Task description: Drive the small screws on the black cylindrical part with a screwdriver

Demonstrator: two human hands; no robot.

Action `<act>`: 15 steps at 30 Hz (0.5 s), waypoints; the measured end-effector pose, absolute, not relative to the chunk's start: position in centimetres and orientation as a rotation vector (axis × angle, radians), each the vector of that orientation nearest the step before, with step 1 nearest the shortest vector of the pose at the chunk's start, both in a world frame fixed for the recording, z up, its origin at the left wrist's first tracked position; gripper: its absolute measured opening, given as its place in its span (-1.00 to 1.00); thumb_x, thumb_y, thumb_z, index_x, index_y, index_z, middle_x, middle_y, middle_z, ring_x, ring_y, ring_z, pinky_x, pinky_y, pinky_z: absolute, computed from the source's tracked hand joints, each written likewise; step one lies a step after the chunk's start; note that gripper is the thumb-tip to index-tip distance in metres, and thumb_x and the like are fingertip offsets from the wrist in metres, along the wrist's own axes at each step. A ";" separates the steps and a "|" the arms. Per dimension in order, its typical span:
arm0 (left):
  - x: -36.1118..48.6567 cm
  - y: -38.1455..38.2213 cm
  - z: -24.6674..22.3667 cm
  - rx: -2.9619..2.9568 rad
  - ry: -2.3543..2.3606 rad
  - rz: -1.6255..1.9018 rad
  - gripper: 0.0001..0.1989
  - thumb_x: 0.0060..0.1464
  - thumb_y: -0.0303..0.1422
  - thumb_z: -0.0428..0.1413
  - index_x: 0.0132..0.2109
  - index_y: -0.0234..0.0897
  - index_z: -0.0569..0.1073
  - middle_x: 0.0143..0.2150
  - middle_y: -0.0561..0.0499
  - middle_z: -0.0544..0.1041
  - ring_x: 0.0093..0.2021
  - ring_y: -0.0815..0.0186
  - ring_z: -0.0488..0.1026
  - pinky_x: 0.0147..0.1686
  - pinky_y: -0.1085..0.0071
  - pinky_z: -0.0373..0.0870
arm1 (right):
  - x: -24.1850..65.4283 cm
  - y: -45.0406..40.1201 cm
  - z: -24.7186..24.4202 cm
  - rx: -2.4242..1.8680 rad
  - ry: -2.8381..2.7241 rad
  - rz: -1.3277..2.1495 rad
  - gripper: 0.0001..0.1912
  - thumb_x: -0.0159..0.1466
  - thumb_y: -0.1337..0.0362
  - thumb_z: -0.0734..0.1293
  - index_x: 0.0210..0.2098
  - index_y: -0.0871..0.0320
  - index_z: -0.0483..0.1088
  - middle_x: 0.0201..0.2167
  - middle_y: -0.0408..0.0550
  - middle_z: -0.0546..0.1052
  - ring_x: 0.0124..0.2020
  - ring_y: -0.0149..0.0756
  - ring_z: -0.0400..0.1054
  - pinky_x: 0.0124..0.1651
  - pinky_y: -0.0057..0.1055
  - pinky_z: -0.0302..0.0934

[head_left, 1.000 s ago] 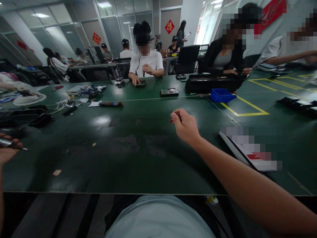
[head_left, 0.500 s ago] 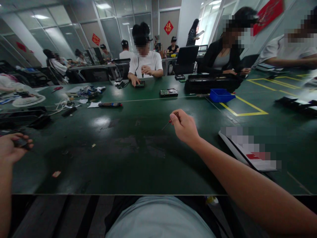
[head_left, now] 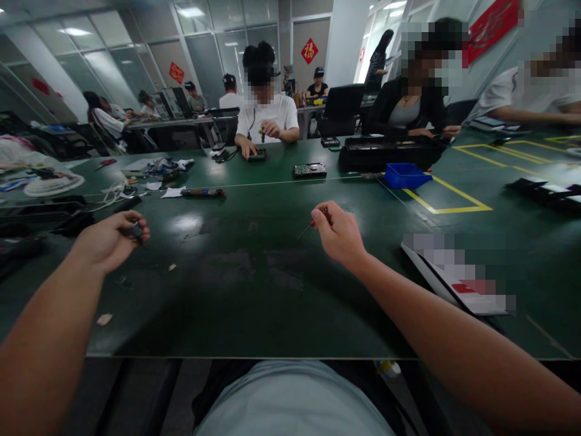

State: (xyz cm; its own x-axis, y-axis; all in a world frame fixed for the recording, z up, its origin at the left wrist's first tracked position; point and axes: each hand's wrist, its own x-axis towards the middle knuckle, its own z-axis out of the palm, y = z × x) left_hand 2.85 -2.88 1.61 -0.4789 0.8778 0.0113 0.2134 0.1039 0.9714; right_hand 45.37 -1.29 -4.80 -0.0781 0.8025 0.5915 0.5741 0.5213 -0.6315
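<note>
My right hand point(head_left: 338, 233) is closed around the handle of a small screwdriver point(head_left: 305, 230). Its thin shaft points down and to the left, above the green table, and a red part shows by my thumb. On the left, my left hand point(head_left: 111, 239) has its fingers curled round a small grey and black object point(head_left: 133, 229). The fingers cover part of that object, and its kind cannot be made out. Both hands are over the table point(head_left: 236, 327), well apart.
Across the table, a person in a white shirt point(head_left: 288, 112) works on a small dark device point(head_left: 256, 154). A bare hard drive point(head_left: 309, 170), a blue bin point(head_left: 406, 175) and a dark pen-like tool point(head_left: 203, 192) lie farther off. To the right is a white packet point(head_left: 454, 281); cables point(head_left: 111, 194) lie left.
My left hand has moved right and away from me, from the left edge in over the table, still holding the grey and black object. The right hand and screwdriver have hardly moved.
</note>
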 end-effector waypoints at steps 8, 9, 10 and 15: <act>16.4 -2.5 -0.2 1.483 1.346 0.996 -0.58 -0.13 -0.55 0.21 -0.05 -0.31 0.40 -0.19 -0.01 0.49 -0.17 0.27 0.43 -0.11 0.33 0.32 | 45.4 -1.9 -4.3 -1.143 -1.707 0.327 -0.71 0.38 0.04 0.23 -0.32 0.11 0.37 -0.53 -0.14 0.48 -0.50 -0.35 0.33 -0.39 -0.37 0.13; 18.0 -2.4 -0.6 1.571 1.363 0.927 -0.61 -0.09 -0.51 0.21 -0.05 -0.30 0.41 -0.16 -0.03 0.51 -0.15 0.24 0.45 -0.08 0.29 0.33 | 45.4 -1.9 -4.2 -1.124 -1.684 0.377 -0.71 0.37 0.03 0.24 -0.33 0.11 0.37 -0.54 -0.15 0.46 -0.51 -0.35 0.32 -0.40 -0.37 0.14; 19.5 -2.4 -1.0 1.642 1.368 0.859 -0.64 -0.03 -0.47 0.20 -0.04 -0.29 0.41 -0.12 -0.06 0.53 -0.11 0.22 0.46 -0.04 0.25 0.33 | 45.4 -1.8 -4.2 -1.093 -1.647 0.452 -0.70 0.36 0.02 0.26 -0.34 0.10 0.37 -0.55 -0.16 0.45 -0.52 -0.36 0.32 -0.41 -0.38 0.15; 24.5 -1.7 -3.1 1.943 1.286 0.741 -0.74 0.07 -0.43 0.18 -0.05 -0.23 0.48 -0.05 -0.06 0.56 -0.06 0.16 0.48 -0.01 0.19 0.35 | 45.5 -0.9 -4.3 -0.881 -1.338 0.778 -0.69 0.36 -0.02 0.23 -0.32 0.09 0.32 -0.53 -0.20 0.40 -0.56 -0.40 0.30 -0.45 -0.39 0.23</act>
State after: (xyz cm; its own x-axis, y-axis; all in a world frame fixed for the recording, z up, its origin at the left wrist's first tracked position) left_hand 24.46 -1.68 -3.11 0.3491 0.9329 0.0882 0.5442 -0.2785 0.7914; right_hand 45.48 -0.89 -4.30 0.0876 0.8764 0.4736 0.0220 0.4736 -0.8804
